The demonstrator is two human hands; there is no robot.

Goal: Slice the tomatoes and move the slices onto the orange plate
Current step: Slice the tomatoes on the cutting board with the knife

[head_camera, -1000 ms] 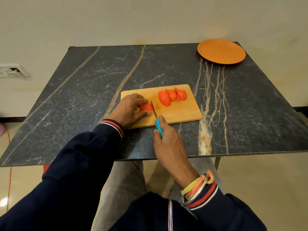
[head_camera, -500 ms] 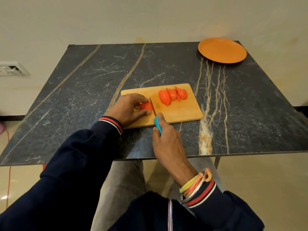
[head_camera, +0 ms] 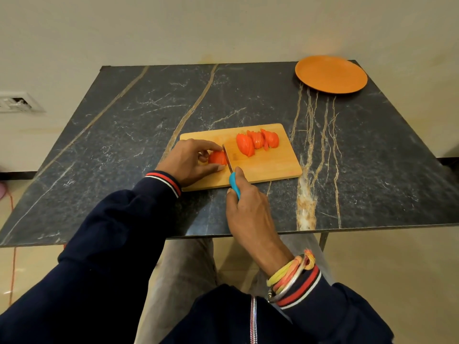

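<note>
A wooden cutting board [head_camera: 268,167] lies near the front of the dark marble table [head_camera: 248,100]. My left hand [head_camera: 191,162] holds a piece of tomato [head_camera: 216,157] down on the board's left part. My right hand [head_camera: 248,209] grips the blue handle of a knife [head_camera: 229,167], whose blade stands against the right side of that piece. A row of several red tomato slices [head_camera: 257,142] leans together on the board's far right part. The orange plate [head_camera: 331,73] sits bare at the table's far right corner.
A wall runs behind the table, with a white socket plate [head_camera: 15,101] at the left. My legs and the floor show below the table's front edge [head_camera: 372,227]. A thin orange cord [head_camera: 12,244] hangs at the left.
The knife has slid forward along the tomato piece, the blade tip now further up the board. My left hand stays on the tomato piece. The slices have not moved.
</note>
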